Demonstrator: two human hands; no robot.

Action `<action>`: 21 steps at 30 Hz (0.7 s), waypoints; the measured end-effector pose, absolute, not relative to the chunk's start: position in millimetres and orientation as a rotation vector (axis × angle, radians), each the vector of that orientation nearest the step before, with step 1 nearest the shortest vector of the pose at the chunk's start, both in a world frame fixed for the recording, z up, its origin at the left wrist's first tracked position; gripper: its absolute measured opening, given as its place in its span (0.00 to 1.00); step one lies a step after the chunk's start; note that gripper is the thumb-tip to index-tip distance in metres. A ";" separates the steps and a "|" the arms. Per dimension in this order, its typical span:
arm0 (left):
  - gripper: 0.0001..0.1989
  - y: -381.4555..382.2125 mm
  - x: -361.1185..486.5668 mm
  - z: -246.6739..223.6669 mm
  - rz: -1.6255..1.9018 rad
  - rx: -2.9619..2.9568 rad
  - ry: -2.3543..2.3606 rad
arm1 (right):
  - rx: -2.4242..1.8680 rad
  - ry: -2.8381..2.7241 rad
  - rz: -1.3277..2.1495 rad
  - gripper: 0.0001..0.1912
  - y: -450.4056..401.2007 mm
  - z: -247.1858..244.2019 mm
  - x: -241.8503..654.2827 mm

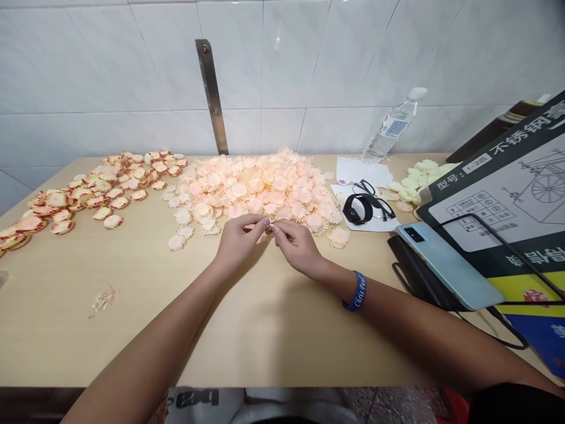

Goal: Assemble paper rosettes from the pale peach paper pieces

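My left hand point(241, 238) is closed, thumb and fingertips pinched together at the front of the pile. My right hand point(296, 241) is pinched as well, its fingertips meeting those of the left. Whatever lies between the fingertips is too small and too covered to name. Just behind both hands spreads a large heap of pale pink, jagged-edged petal discs point(265, 182). Left of it lie several stacks of red-edged petal discs point(110, 185). A blue wristband point(358, 291) circles my right wrist.
Glasses point(383, 206) and a black smart band point(358, 209) rest on white paper. Behind them a water bottle point(394, 128) leans at the wall. Pale green petals point(421, 179), a light blue phone point(450, 268) and a printed box point(507, 194) stand right. Small scraps point(105, 299) lie at left.
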State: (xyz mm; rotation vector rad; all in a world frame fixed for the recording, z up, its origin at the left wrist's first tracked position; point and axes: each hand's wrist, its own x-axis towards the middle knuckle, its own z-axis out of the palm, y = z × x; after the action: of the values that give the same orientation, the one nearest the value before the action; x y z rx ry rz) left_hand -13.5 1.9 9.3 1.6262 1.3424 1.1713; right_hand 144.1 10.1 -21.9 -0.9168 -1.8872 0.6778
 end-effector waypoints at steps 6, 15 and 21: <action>0.10 3.8 -15.6 11.7 1.137 1.574 1.305 | -0.944 -1.872 0.666 0.17 11.2 -24.0 144.8; 0.10 8.9 -21.4 5.6 1.088 1.566 1.344 | -0.965 -1.884 0.678 0.18 10.8 -24.0 144.1; 0.11 16.2 -24.2 -3.0 1.220 1.549 1.345 | -0.981 -1.819 0.688 0.15 8.5 -25.0 145.1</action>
State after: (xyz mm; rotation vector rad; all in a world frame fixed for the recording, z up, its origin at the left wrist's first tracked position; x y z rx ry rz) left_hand -24.2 16.2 -3.0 1.5489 1.3446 1.2199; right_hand 145.1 8.5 -25.0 -0.9811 -1.8186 0.6880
